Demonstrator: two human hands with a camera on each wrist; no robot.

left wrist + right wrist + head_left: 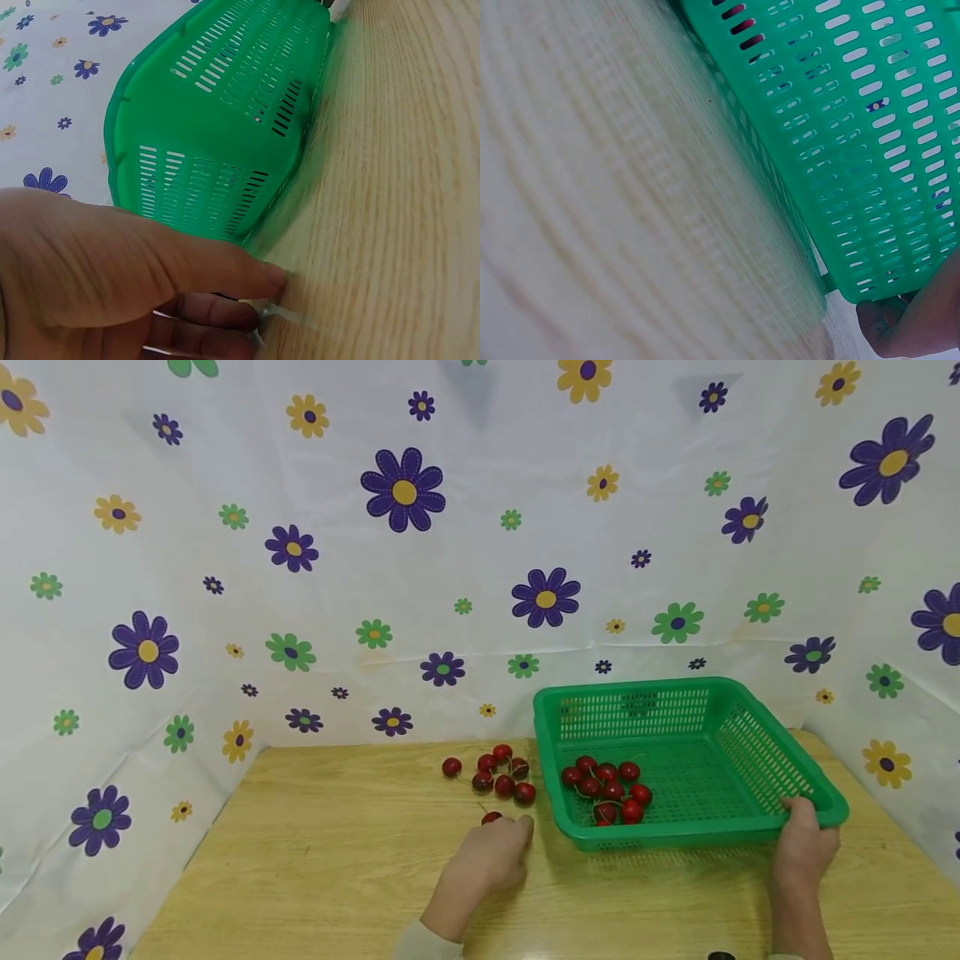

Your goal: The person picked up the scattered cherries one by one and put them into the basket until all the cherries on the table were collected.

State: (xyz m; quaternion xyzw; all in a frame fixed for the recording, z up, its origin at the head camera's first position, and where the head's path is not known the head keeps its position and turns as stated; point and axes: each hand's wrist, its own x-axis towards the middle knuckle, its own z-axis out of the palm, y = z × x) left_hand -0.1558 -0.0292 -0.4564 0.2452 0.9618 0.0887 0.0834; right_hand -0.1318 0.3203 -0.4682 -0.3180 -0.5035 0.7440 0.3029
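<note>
A green plastic basket (675, 839) with slotted walls stands on the table's right half. Several dark red cherries (612, 790) lie in its left part. At the front right corner, my right hand (804, 847) grips the rim, thumb over the top edge; the right wrist view catches its curled fingers (881, 322) under the basket. My left hand (489, 857) is low over the wood, left of the basket, with one cherry (492, 817) just beyond its fingers. Thumb (217, 270) and fingertips come close together in the left wrist view; whether they pinch anything is hidden.
Behind the left hand, several loose cherries (504, 786) with stems are grouped on the wooden table (322, 852). A white flower-printed sheet (450, 568) closes off the back and both sides. A small dark object (722, 956) shows at the bottom edge.
</note>
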